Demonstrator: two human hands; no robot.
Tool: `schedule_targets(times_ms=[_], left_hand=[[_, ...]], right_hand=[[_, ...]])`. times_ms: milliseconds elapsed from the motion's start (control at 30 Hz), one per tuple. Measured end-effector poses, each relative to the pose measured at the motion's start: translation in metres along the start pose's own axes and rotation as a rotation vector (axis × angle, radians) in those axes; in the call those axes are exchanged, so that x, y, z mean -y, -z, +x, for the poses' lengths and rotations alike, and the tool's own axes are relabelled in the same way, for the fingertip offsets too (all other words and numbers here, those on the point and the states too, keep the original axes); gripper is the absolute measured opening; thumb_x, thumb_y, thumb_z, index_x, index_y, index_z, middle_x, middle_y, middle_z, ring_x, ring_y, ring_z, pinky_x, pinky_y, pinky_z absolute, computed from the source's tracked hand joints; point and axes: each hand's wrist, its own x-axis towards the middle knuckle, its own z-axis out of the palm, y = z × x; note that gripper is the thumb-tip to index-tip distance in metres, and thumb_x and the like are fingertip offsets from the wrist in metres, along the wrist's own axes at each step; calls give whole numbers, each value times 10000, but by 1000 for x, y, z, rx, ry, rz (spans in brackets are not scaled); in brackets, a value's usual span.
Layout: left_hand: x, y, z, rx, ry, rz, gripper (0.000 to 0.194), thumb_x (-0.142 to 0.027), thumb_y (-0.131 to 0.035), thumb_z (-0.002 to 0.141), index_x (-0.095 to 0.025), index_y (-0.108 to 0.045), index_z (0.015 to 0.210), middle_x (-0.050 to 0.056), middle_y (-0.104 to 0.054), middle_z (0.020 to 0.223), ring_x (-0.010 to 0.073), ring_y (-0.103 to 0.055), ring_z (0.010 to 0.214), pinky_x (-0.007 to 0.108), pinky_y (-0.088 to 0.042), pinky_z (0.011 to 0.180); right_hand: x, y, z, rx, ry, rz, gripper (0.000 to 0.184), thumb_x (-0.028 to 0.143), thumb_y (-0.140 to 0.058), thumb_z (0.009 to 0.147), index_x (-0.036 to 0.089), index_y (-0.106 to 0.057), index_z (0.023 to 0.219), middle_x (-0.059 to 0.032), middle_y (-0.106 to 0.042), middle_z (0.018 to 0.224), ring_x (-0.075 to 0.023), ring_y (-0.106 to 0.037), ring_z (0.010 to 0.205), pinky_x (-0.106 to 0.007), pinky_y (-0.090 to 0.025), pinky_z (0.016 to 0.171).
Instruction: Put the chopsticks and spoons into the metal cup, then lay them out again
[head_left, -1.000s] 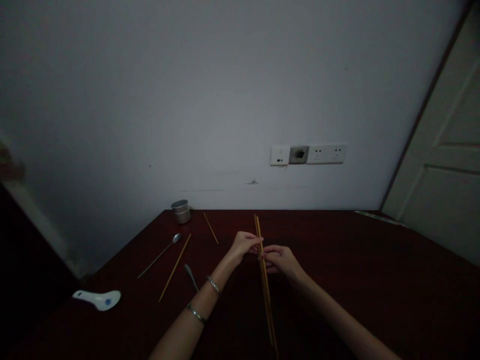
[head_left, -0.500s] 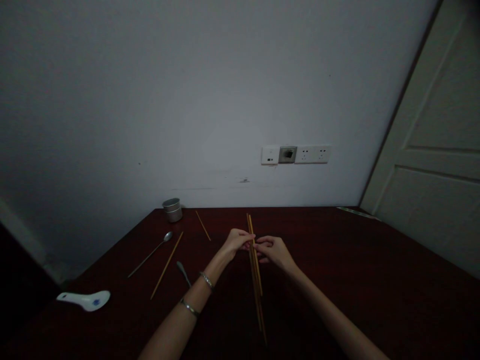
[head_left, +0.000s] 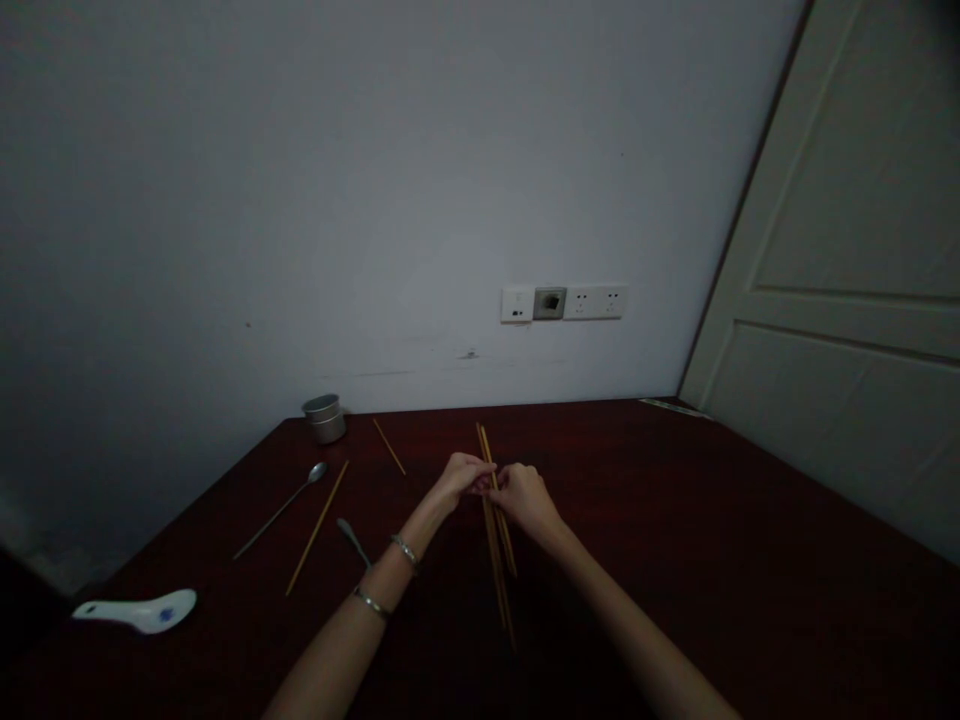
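Observation:
Several long wooden chopsticks [head_left: 493,550] are bunched together in front of me, their far ends pointing toward the wall. Fingers of my left hand [head_left: 466,474] pinch them near the upper part; two bracelets circle that wrist. Against the bunch's right side, my right hand [head_left: 525,496] has its fingers closed on the chopsticks just below the left fingertips. The lower ends spread slightly and reach unevenly toward me. Exactly how many sticks each hand grips is hidden by the fingers.
Left of my arms lie a single chopstick [head_left: 318,527], a shorter stick [head_left: 389,447], a long-handled metal spoon [head_left: 283,509], a dull metal utensil [head_left: 353,541] partly behind my forearm, and a white ceramic spoon [head_left: 142,611]. A metal cup [head_left: 325,419] stands near the wall, below wall sockets [head_left: 562,303].
The view has turned to the right, shifting everything leftward. My right fingers have curled in closer around the chopsticks, and the bunch's lower ends sit higher in view.

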Motion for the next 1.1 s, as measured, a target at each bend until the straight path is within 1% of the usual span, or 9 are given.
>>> schedule_targets(times_ms=[133,233,367,433,533,600,767,967,1100], left_hand=[[5,-4,2,-2,-4,-15,290,-350,-678,611,-116,-537,515,-19,-502,432,54,-430,374,191,-356,420],[8,-10,1,-3,-35,-12,297,-372,-672,616,-114,-544,543,-18,-512,449,54,-440,385,186,-356,424],[5,-12,-1,-10,-78,85,318,-413,-622,665,-118,-552,569,-12,-526,459,58,-437,372,184,-341,420],[2,-8,0,-87,-111,197,304,-389,-569,717,-124,-553,569,-15,-516,439,64,-435,363,184,-323,421],[-4,3,1,-260,-204,379,255,-289,-541,742,-132,-558,541,-12,-514,424,77,-461,393,181,-313,446],[-6,10,2,-307,-223,431,230,-241,-538,733,-136,-563,531,-7,-527,431,84,-480,412,180,-321,462],[-5,13,4,-286,-178,455,191,-191,-511,720,-133,-574,549,-6,-529,433,83,-483,399,176,-335,457],[-1,12,6,-245,-160,549,177,-154,-467,705,-113,-617,621,13,-567,483,90,-510,431,180,-365,472],[-3,12,5,-233,-136,559,188,-144,-453,712,-105,-621,637,17,-574,495,81,-504,426,170,-374,466]], right_hand=[[-3,0,-3,-17,-49,21,161,310,-607,654,162,-643,708,-96,-669,763,-213,-628,733,-226,-363,566],[-8,0,-4,-25,-73,57,160,312,-610,640,169,-637,706,-88,-664,758,-206,-625,727,-227,-369,569],[-16,0,-7,-28,-118,81,155,292,-604,627,169,-622,719,-88,-658,769,-202,-624,721,-230,-386,573],[-19,0,-11,-14,-156,47,159,268,-605,608,165,-612,729,-93,-656,784,-218,-626,733,-242,-394,576],[-20,-1,-19,53,-172,-32,175,240,-612,585,155,-599,738,-109,-654,809,-252,-626,764,-264,-408,585],[-19,-2,-23,101,-153,-84,195,228,-617,582,144,-595,756,-129,-650,833,-273,-624,781,-281,-419,591],[-13,-5,-28,150,-142,-178,237,206,-615,597,125,-591,819,-169,-637,876,-304,-623,806,-319,-444,603],[-11,-5,-31,200,-168,-201,288,198,-631,591,125,-593,867,-164,-630,918,-292,-618,852,-311,-461,629],[-12,-4,-34,241,-171,-181,273,173,-624,595,128,-593,862,-150,-635,900,-271,-626,836,-289,-462,617]])
